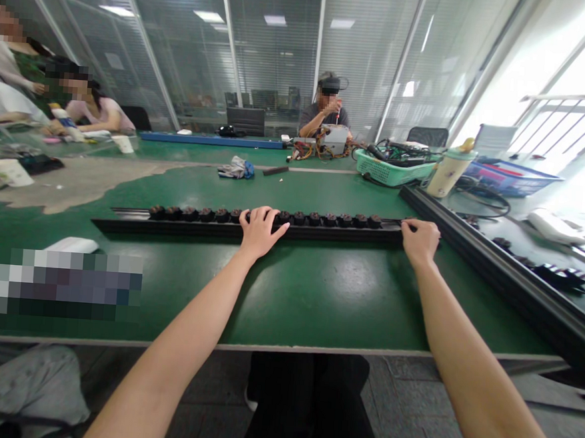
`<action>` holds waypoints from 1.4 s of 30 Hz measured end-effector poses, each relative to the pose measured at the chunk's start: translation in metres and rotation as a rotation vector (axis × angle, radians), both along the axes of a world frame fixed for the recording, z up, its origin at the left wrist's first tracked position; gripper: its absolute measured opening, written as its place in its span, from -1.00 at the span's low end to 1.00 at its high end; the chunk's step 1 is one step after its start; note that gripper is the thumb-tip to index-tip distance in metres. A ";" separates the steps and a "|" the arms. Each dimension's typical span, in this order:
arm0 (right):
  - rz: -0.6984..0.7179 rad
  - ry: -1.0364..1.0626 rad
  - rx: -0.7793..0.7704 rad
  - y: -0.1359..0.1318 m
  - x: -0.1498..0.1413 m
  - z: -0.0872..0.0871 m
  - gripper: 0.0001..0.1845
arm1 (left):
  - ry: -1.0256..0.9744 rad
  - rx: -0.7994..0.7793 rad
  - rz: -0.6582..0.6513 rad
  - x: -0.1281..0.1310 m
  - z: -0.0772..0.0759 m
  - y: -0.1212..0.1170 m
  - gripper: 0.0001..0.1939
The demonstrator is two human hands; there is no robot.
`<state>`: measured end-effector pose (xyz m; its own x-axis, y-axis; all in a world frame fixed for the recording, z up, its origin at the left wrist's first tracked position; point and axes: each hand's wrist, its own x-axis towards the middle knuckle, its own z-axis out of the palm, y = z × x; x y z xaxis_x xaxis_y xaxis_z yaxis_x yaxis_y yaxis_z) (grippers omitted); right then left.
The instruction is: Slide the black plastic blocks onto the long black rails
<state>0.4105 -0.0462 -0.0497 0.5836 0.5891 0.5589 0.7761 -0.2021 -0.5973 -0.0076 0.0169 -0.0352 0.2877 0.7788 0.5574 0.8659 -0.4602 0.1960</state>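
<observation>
Black rail beside second rail

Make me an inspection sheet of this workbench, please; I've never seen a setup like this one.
Surface: green work table, worn pale at the far left.
Job's things: long black rail carrying a row of round dark parts; second black rail to the right.
Clutter: crumpled cloth, tumbler, blue tray.
Grippers: none; left hand spread over the round dark parts, right hand at the rail's right end.
Cables: black cables in a mint-green basket; coloured wires further back.
Surroundings: glass partitions; a co-worker across the table; other people at far left.
</observation>
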 end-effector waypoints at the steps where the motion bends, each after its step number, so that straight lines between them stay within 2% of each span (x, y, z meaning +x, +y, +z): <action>1: -0.005 0.000 0.004 0.000 0.001 0.000 -0.63 | 0.000 0.003 -0.002 0.000 0.000 0.000 -0.52; 13: -0.050 -0.016 0.028 0.005 0.011 -0.009 -0.60 | 0.013 0.013 0.014 0.001 0.000 -0.001 -0.52; 42: -0.067 0.028 0.048 0.009 0.026 -0.015 -0.65 | 0.002 0.009 0.002 0.000 0.000 0.000 -0.52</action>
<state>0.4368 -0.0368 -0.0644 0.6366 0.5209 0.5687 0.7447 -0.2237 -0.6288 -0.0079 0.0166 -0.0354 0.2870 0.7742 0.5641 0.8672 -0.4602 0.1903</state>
